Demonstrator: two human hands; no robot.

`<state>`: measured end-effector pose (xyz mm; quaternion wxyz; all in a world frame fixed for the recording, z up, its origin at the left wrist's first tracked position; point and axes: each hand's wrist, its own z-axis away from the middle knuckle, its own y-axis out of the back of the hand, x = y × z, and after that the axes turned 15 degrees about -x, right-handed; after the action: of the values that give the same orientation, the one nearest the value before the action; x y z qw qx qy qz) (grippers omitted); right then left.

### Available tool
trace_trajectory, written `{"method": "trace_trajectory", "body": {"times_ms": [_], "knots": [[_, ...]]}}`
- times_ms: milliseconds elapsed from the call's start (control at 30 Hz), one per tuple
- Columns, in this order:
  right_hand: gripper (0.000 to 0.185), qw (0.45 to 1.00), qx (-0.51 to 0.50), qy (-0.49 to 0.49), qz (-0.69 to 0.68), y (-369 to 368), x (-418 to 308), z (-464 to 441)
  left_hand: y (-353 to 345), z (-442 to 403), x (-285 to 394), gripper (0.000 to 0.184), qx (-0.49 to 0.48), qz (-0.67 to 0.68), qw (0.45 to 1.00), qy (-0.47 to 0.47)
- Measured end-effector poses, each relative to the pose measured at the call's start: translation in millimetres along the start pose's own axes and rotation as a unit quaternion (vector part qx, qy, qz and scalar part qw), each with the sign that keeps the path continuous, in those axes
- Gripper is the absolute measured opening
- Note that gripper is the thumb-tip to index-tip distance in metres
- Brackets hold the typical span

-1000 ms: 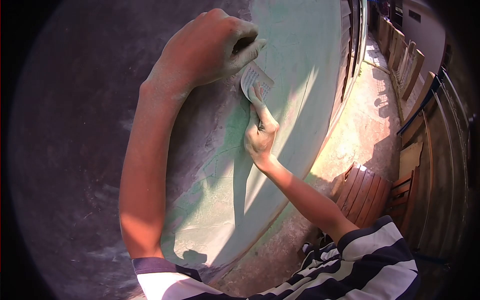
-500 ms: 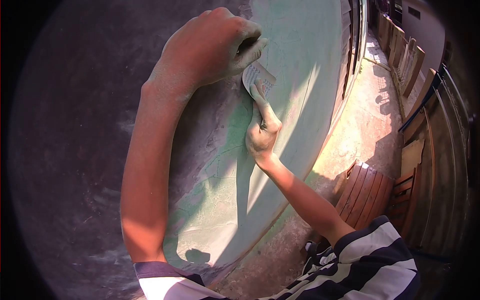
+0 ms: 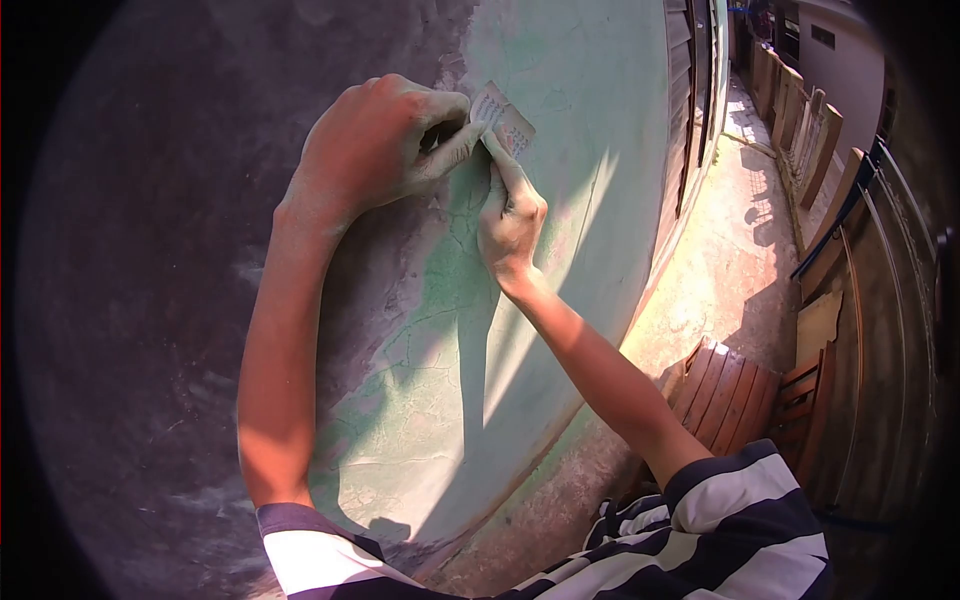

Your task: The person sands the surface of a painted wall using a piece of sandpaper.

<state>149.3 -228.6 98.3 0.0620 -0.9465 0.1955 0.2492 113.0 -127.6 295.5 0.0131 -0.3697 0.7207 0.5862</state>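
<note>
A small folded piece of sandpaper [image 3: 515,130], pale with printed writing on its back, is held up close to the wall [image 3: 590,110]. My left hand [image 3: 385,140] is closed in a pinch, its fingertips at the paper's left edge. From below, my right hand [image 3: 513,220] pinches the paper's lower corner between thumb and fingers. The fingertips of both hands nearly meet there. Whitish dust coats both hands. Behind them, the wall is part worn pale green paint and part dark grey surface [image 3: 120,280].
A slatted wooden bench [image 3: 725,395] stands at the lower right. Beyond it runs a sunlit concrete path [image 3: 690,290] beside a low fence [image 3: 820,150]. Louvred shutters [image 3: 690,100] edge the wall. Pipes or cables [image 3: 895,280] run along the far right.
My left hand has moved down and left, my right hand slightly up. The two hands have come together at the sandpaper, which has shifted up and left and now looks more folded.
</note>
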Motion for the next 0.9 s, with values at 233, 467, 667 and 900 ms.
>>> {"method": "trace_trajectory", "body": {"times_ms": [233, 467, 667, 900], "knots": [[0.059, 0.983, -0.082, 0.132, 0.098, 20, 11, 8, -1, -6, 13, 0.028, 0.003, 0.028, 0.995, 0.093], [0.055, 0.99, 0.04, 0.13, 0.03, 30, 14, -128, 1, -5, 16, 0.029, 0.03, 0.023, 0.993, 0.113], [0.054, 0.964, -0.132, 0.22, 0.069, 33, 29, -52, -2, -13, 20, 0.027, 0.099, -0.012, 0.991, 0.087], [0.054, 0.983, 0.035, 0.176, 0.035, 52, 38, -174, -2, -14, 24, 0.034, 0.103, -0.047, 0.987, 0.113]]}}
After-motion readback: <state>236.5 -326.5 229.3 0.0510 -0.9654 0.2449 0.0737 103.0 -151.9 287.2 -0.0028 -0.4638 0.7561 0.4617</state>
